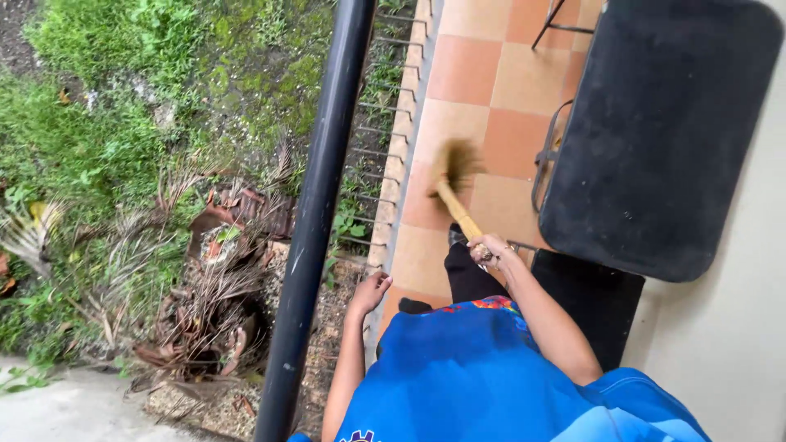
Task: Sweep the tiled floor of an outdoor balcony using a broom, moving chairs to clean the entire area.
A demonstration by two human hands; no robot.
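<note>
Right hand (490, 249) closed around the handle of the short broom (455, 187), centre of frame; broom's long axis runs from that hand up and to the left, bristles blurred just over the orange tiled floor (483, 90) by the brick edge (395, 164); left hand (370, 292) loosely open, holds nothing, near the black railing post (315, 221), farther from the broom; black chair (663, 139) at upper right; no containers in view
</note>
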